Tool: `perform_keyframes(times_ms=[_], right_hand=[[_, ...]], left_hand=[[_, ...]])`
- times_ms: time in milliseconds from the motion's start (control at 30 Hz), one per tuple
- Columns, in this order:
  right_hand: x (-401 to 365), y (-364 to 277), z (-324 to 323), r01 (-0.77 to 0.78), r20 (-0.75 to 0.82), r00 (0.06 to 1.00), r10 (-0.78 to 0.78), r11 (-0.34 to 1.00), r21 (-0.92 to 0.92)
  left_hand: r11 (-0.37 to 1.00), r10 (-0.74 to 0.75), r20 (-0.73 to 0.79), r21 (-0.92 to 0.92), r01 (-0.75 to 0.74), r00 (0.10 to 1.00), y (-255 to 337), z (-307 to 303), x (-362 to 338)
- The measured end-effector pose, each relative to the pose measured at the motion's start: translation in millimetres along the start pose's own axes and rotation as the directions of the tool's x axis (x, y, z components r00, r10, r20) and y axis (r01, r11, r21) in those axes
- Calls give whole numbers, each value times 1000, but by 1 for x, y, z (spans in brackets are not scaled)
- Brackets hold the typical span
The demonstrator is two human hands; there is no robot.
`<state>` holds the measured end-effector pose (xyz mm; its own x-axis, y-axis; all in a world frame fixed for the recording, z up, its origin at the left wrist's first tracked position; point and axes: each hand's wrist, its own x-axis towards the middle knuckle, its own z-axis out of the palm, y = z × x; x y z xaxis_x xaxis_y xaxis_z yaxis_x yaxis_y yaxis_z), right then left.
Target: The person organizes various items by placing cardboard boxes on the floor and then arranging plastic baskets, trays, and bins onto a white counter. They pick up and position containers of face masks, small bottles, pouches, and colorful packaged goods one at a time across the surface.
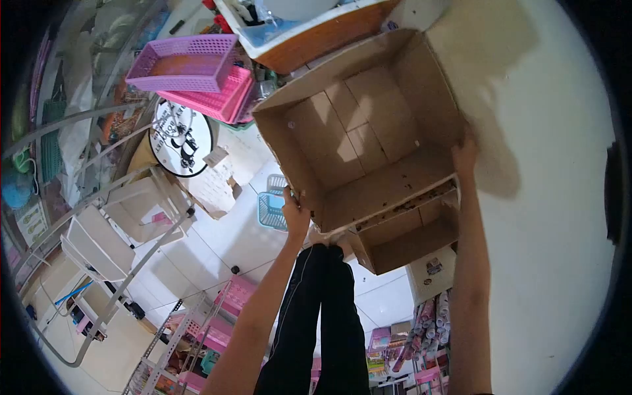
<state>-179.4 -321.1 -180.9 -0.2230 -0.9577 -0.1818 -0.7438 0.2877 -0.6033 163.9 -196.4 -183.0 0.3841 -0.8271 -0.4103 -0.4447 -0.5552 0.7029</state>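
Observation:
A large open cardboard box [382, 187] is held tilted in front of me, its inside facing up toward me. Some small dark specks lie along its near wall. My left hand [296, 214] grips the box near its left front corner, thumb on the edge. On the other side, my right hand [465, 155] is closed around the right edge, with its fingers partly hidden. Below the near edge is a smaller open cardboard box [411, 243], close to my feet; dark specks show along its upper edge.
Pink and purple plastic baskets [224, 92] are stacked at upper left beside a white-and-wood container [316, 43]. A small blue basket [270, 212] stands on the tiled floor. A white wall [546, 250] rises on the right; metal racks [158, 355] stand at lower left.

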Motion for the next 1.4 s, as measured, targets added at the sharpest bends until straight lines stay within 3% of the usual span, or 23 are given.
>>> perform_keyframes(times_ms=[33,100,167,233,300,367,433,500,567,633,700,767,800,833,867,900,967,1067,1133,1167,1200,1267,1400], right_hand=[[-10,-8,7,-17,-109,994,9,997,-70],[-47,-15,14,-115,-220,967,129,990,77],[-95,-34,16,-200,-288,889,355,868,454],[-158,-31,23,-279,-362,818,448,858,432],[-213,-34,34,-346,-275,647,712,595,725],[-280,-9,62,-487,-172,511,842,449,749],[-318,-22,72,-598,18,329,944,194,778],[-368,8,105,-903,-109,209,972,235,360],[-384,19,117,-892,-45,33,998,49,450],[-384,32,125,-894,-23,52,998,57,443],[-395,68,143,-823,224,131,966,-20,567],[-368,65,127,-844,235,-102,967,-209,494],[-380,85,134,-843,239,-111,965,-219,492],[-398,119,148,-933,211,-10,978,-85,351],[-412,137,155,-979,200,97,975,57,196],[-412,134,151,-979,200,92,975,52,196],[-405,114,129,-898,122,414,902,382,217],[-405,75,92,-875,82,474,877,458,156],[-409,44,65,-879,121,460,879,433,198],[-422,41,62,-857,90,506,858,487,171],[-445,52,66,-881,163,458,874,422,212],[-441,25,46,-895,211,446,870,425,136],[-427,-31,6,-861,320,473,821,508,-30]], left_hand=[[998,34,-54,-48,-37,998,-8,5,-2],[997,-45,6,-56,46,999,-21,5,-6],[704,-315,68,-652,281,947,-16,3,-13],[720,-298,39,-646,251,954,-20,0,-34],[780,-414,-225,-587,216,882,-45,6,-62],[904,-398,-181,-244,351,900,-74,18,-103],[884,-334,50,-331,331,941,-74,38,-142],[936,-268,318,-139,324,909,-71,58,-169],[950,-282,395,-14,313,874,-77,86,-184],[965,-226,390,213,151,892,-89,110,-190],[941,-313,394,251,226,864,-69,124,-184],[913,-388,386,285,292,837,-74,139,-169],[932,-279,397,331,147,875,-85,145,-161],[929,-166,416,371,-1,894,-94,148,-155],[926,-170,421,378,-2,891,-99,147,-148],[922,-197,510,387,-19,837,-102,145,-141],[918,-224,595,394,-37,772,-107,141,-141],[887,-377,554,446,118,742,-106,130,-151],[860,-486,602,458,224,633,-101,111,-161],[869,-394,626,492,51,673,-109,101,-169],[847,-299,650,518,-120,698,-114,92,-175],[751,-652,546,368,548,527,-73,63,-181],[704,-686,556,347,620,469,-55,14,-197]])
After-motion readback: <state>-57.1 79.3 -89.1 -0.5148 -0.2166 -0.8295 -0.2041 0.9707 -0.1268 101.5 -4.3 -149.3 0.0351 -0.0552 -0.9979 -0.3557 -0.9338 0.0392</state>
